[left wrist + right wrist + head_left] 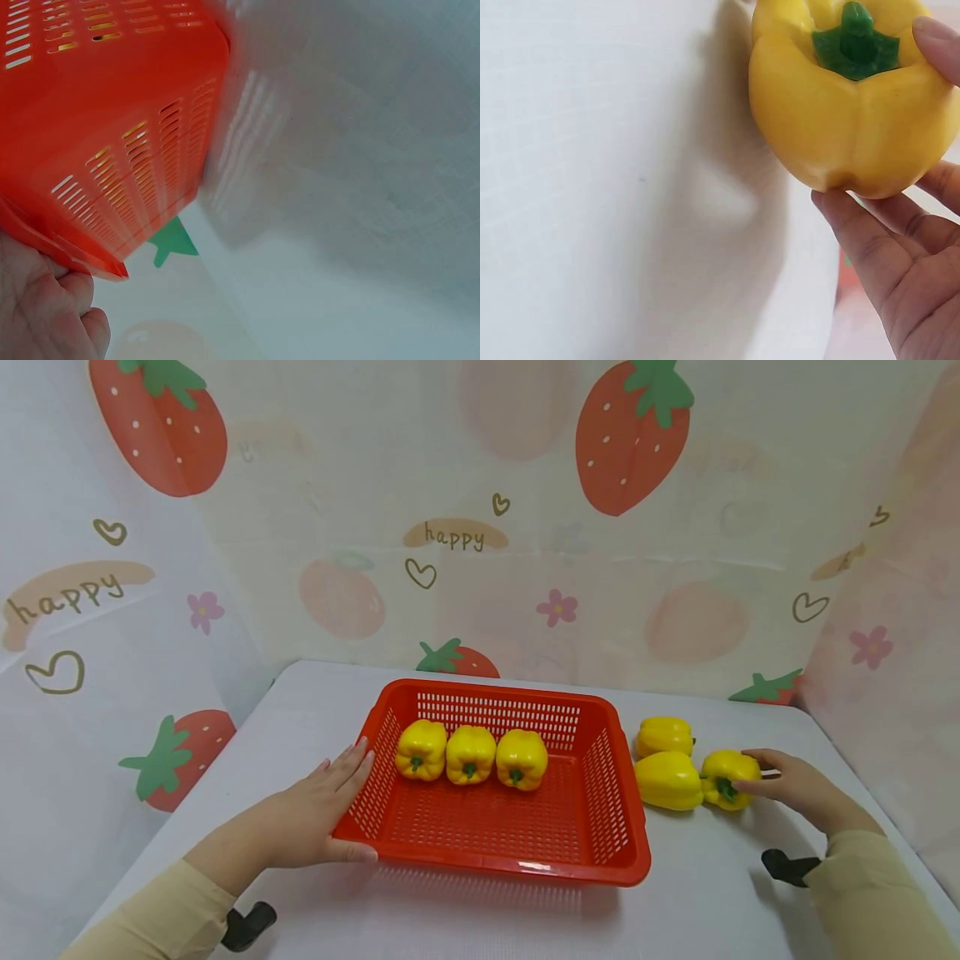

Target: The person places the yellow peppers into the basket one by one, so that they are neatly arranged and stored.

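A red plastic basket (502, 865) with slotted walls stands on the table; three yellow bell peppers, the middle one (471, 755) among them, sit in a row towards its back left. My left hand (318, 810) rests at the basket's near left corner, fingers stretched along the left rim and thumb on the front rim. In the left wrist view, the palm (37, 311) shows beside the basket rim. On the right, my right hand (798, 789) holds a yellow bell pepper (847, 120) between thumb and fingers, its green stem facing me.
Two more yellow bell peppers, a rear one (664, 737) and a front one (670, 781), lie right of the basket, close to the held one. The white table (315, 702) meets curtains (480, 460) printed with strawberries at the back and both sides.
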A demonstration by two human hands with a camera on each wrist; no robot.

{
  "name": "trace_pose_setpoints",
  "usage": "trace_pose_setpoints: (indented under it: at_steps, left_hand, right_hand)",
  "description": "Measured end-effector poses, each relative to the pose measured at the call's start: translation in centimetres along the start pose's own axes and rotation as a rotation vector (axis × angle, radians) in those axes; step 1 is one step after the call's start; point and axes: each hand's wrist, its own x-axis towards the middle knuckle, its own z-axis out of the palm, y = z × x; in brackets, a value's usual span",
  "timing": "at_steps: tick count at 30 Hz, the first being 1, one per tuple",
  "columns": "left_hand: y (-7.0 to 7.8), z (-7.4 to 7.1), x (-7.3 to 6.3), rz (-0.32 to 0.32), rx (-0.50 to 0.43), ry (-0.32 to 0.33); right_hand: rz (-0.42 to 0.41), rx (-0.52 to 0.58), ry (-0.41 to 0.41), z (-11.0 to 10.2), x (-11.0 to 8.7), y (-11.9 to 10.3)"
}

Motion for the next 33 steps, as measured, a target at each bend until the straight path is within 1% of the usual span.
trace_pose_setpoints:
  at_steps: [8, 15, 19, 23, 26, 33]
  left_hand:
    - [0.0, 0.1, -0.1, -0.004, 0.004, -0.002]
    - [0.1, 0.0, -0.2, -0.005, 0.003, -0.003]
    - [0.1, -0.1, -0.1, -0.002, 0.006, -0.004]
    - [0.1, -0.2, -0.1, 0.0, 0.01, 0.0]
    - [0.1, -0.2, -0.1, 0.001, 0.013, -0.001]
    - [0.0, -0.1, 0.0, 0.004, 0.022, -0.001]
  right_hand:
    - [-0.049, -0.028, 0.032, -0.8, -0.1, -0.4]
    - [-0.129, -0.02, 0.051, -1.9, -0.8, -1.6]
    - [-0.171, -0.021, 0.057, -2.5, -1.3, -2.9]
    - [-0.255, -0.028, 0.075, -3.1, -1.6, -4.6]
    - [-0.299, -0.049, 0.089, -3.5, -1.7, -6.1]
    - [-0.364, -0.085, 0.078, -4.3, -2.1, -9.8]
